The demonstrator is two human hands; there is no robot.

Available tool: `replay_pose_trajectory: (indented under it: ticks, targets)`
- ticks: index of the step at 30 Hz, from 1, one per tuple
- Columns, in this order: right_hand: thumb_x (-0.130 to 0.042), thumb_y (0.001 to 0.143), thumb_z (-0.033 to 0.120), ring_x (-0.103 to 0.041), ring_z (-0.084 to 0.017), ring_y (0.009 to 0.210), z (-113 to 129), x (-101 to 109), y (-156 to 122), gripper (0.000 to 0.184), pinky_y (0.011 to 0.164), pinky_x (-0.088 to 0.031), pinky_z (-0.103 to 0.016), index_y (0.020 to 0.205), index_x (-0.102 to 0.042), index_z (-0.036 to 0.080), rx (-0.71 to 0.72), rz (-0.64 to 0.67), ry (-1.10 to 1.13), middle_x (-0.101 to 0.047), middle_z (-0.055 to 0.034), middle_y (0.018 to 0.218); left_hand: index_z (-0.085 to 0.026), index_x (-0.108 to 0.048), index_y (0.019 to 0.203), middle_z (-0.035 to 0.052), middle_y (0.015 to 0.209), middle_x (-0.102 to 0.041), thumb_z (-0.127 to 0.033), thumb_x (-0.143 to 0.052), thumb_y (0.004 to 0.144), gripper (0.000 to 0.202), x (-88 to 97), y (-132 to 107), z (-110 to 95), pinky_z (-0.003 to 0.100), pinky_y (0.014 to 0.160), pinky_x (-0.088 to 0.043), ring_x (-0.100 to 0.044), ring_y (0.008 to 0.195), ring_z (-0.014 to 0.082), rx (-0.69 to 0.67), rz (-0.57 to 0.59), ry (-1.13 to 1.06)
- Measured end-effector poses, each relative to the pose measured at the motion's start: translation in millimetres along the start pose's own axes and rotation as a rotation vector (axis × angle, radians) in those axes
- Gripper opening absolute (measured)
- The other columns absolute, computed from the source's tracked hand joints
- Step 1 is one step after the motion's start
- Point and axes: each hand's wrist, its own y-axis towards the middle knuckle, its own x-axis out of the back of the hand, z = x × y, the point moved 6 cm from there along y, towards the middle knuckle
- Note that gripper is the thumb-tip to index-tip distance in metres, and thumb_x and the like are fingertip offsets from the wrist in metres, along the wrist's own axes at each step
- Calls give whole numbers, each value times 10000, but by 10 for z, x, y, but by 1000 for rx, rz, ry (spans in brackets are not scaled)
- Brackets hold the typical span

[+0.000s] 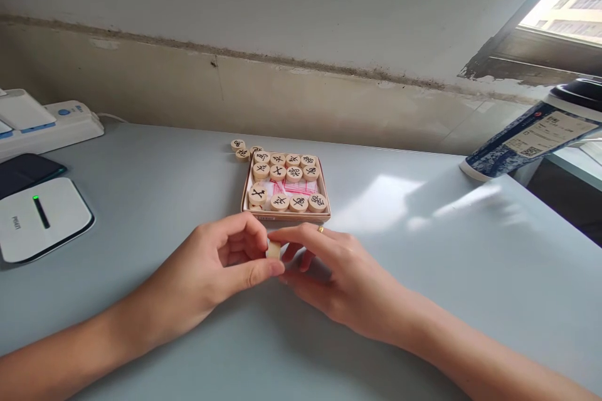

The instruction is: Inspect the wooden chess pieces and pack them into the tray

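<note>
Just in front of a shallow box, my left hand (219,260) and my right hand (336,269) meet at one Chinese chess piece (273,249). Its pale side faces me, and no character shows on it. The left thumb and curled fingers pinch it from the left, while the right index finger and thumb close on it from the right. The open box (286,217) contains several round wooden Chinese chess pieces (294,173) with dark characters, set in rows around red-and-white paper (301,187). At the front left, one piece (258,193) rests on top of others.
Behind the box's left corner lie a few loose pieces (241,154). At left are a white device (44,219) with a green light, a dark phone (28,172) and a power strip (61,122). A blue-and-white cup (531,131) stands at right, near the wall (282,88).
</note>
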Motion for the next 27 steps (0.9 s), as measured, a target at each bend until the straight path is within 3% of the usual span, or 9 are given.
replay_pose_trajectory:
  ticks: [9,15,27]
  targets:
    - [-701,947,109,-674,-134,772,44,91,12,252,730,-580,-276,1187,-666,178,78,-110,-84,-754,-26,977,-257,-665,877,-53,722,-681,-455,-735,955,224,92,43,-24,188,692,-496,-598,707,122,7,27,-10]
    - [-701,975,179,-670,-139,795,133,102,8,145,723,-561,-279,1114,-670,151,151,-112,-72,-740,-29,920,-255,-733,876,-39,783,-711,-435,-714,965,202,62,50,-32,200,716,-520,-619,724,124,11,80,2]
    - [-641,999,164,-673,-128,759,112,110,29,195,677,-592,-246,1189,-682,186,45,-72,50,-753,-15,894,-274,-785,926,-41,771,-723,-416,-741,949,150,47,27,-17,202,728,-543,-654,726,129,41,119,6]
